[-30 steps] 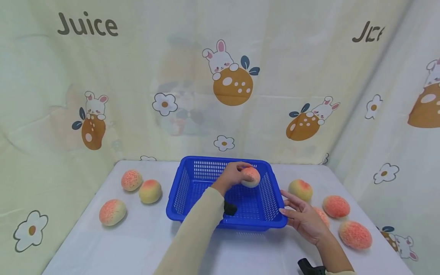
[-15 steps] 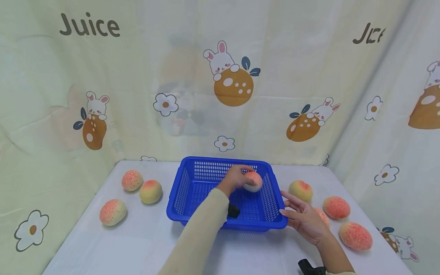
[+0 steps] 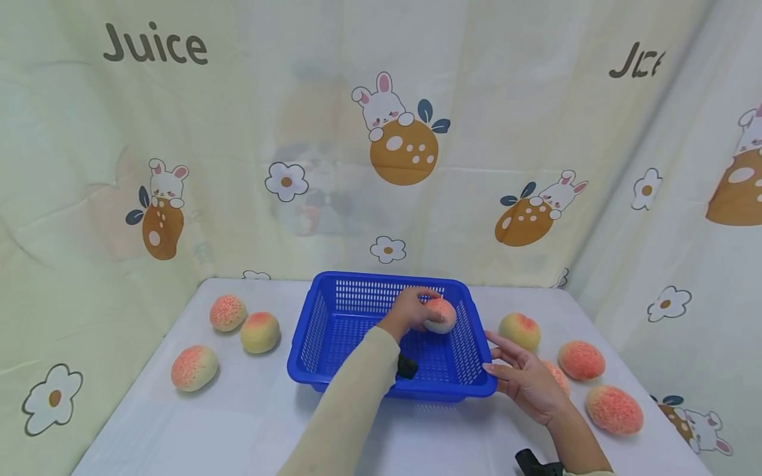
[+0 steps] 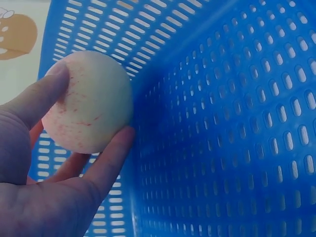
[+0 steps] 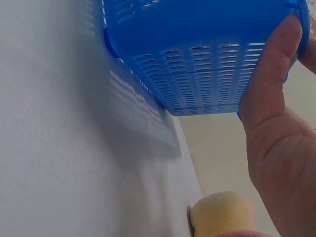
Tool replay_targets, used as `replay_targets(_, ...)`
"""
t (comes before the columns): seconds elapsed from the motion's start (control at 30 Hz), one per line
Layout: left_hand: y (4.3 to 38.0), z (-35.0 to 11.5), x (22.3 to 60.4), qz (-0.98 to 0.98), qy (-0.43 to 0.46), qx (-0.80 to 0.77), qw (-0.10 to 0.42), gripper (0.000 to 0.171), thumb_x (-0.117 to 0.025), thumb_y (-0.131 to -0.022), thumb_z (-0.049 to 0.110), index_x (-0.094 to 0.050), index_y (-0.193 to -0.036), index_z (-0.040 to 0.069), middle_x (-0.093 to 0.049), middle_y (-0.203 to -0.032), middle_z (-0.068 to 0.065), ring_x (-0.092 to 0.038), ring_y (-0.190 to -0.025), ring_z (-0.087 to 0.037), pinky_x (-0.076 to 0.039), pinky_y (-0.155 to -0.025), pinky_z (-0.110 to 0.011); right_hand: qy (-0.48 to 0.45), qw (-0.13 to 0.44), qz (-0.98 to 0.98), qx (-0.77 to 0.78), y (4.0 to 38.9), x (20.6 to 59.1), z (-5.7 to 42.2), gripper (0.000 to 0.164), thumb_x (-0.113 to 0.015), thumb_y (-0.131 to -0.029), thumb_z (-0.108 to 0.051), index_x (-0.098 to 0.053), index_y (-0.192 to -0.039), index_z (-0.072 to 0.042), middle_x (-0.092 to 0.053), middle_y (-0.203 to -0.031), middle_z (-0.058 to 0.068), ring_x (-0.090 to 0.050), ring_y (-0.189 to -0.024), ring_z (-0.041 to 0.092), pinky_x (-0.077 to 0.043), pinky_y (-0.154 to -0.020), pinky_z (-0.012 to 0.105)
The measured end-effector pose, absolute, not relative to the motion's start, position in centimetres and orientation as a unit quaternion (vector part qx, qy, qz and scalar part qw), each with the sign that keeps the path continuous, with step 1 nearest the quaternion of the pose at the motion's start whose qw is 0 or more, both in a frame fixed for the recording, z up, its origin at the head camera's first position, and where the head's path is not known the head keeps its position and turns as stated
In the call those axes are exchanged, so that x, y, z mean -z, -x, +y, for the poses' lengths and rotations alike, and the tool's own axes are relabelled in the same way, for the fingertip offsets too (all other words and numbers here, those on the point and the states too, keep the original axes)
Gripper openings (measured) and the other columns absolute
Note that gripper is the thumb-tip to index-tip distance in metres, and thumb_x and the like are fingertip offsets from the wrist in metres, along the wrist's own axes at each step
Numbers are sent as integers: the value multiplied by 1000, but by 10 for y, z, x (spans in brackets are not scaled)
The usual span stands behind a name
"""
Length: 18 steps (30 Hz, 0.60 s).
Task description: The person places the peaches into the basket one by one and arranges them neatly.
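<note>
A blue plastic basket with slotted walls stands on the table. Inside its right half, my left hand grips a pink-and-cream peach. In the left wrist view the thumb lies on one side of that peach and fingers curl round the other, near the basket's wall. At the basket's right rim, my right hand holds the edge with thumb and fingers. The right wrist view has this hand at the basket's outer wall; part of the fingers is hidden there.
Left of the basket lie a speckled peach, a yellow peach and a pink-and-cream one. On the right are a yellow peach, two redder peaches and another partly behind my right hand. A printed curtain hangs behind the table.
My left hand has moved slightly right and down inside the basket, carrying the peach. The right hand has stayed at the rim.
</note>
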<state>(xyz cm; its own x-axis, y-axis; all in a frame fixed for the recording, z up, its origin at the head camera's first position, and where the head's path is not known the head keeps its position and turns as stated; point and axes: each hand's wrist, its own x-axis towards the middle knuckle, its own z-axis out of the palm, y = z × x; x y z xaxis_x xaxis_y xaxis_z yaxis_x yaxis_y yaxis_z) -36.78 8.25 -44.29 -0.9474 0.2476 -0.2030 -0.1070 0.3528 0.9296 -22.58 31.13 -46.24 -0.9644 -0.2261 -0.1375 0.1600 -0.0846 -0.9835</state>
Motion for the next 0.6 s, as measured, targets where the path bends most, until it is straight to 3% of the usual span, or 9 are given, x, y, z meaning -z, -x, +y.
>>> replay_targets(0.4,372,87,450,827,-25,-542,150,46,-89,-79,11,-73,-121,22,-63,-135,-9,-66,-93,-25,-62,-82,-41,15,130,665,735,228,464,314,77,-65,-99,-6,-23,-163,-10,-65,-113,-2,-72,-102,14,-61,-92,34)
replay_targets(0.6,366,81,446,813,-27,-561,152,43,-86,-82,12,-73,-123,18,-62,-138,-11,-68,-101,-28,-62,-89,-47,13,130,668,733,229,465,313,77,-66,-99,-6,-23,-163,-10,-64,-113,-1,-72,-103,15,-61,-92,34)
